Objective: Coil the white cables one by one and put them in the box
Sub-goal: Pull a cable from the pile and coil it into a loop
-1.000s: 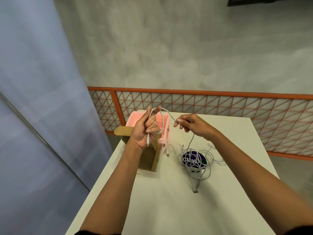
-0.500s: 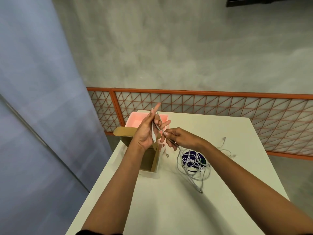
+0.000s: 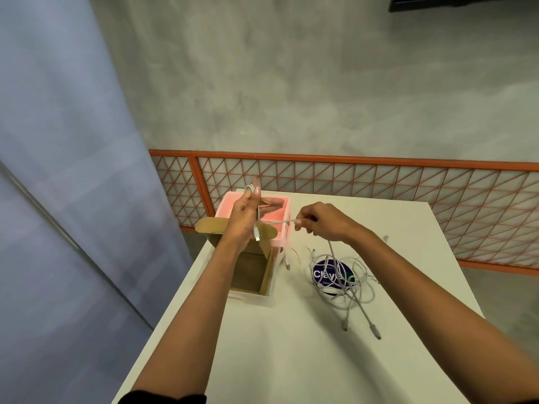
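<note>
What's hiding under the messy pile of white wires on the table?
A dark blue round disc with white letters starting "Clay" lies under the cable pile. The cables cover the rest of its writing.

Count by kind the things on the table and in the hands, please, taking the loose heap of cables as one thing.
cardboard box: 1
pink tray: 1
dark blue round label: 1
heap of white cables: 1 (how many cables it holds cannot be told)
white cable held between left hand and right hand: 1
total: 5
</note>
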{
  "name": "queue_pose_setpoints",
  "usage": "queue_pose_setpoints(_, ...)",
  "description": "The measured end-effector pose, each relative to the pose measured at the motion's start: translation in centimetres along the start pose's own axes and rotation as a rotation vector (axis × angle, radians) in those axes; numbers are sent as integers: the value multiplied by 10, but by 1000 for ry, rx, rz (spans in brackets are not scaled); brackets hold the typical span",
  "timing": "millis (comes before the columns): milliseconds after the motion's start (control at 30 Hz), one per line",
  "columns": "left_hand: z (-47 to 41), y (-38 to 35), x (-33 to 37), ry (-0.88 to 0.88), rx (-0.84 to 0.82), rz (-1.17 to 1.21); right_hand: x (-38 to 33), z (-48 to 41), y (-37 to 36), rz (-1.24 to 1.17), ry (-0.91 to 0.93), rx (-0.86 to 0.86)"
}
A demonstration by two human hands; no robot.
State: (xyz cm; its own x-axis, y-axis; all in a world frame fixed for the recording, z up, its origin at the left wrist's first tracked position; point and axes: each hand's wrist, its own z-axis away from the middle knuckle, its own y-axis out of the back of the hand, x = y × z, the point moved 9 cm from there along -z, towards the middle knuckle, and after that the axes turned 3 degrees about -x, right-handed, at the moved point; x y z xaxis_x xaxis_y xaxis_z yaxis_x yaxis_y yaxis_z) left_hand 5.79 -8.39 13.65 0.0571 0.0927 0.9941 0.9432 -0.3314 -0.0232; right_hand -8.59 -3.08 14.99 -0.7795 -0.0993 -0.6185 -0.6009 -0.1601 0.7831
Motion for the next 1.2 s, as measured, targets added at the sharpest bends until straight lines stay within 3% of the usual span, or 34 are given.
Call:
queue_pose_setpoints(133, 7, -12, -9, 117, -78, -242, -11, 0, 15, -20, 73, 171)
queue_pose_setpoints(267, 13, -30, -22, 195, -276, -240, -17, 1, 25, -122, 104, 255)
queue_pose_setpoints(367, 17, -37, -26, 254, -337, -240, -19, 2, 30, -148, 136, 274)
queue_pose_setpoints(733, 44, -82, -3, 331, -718, 652, -17, -3, 28, -579, 169, 206)
queue_pose_setpoints(900, 52, -91, -3, 396, -837, 887, -24, 3, 22, -602, 152, 131)
queue_pose_setpoints(1200, 48, -80, -7, 359, -755, 980, -17, 5, -2, -592, 77, -59)
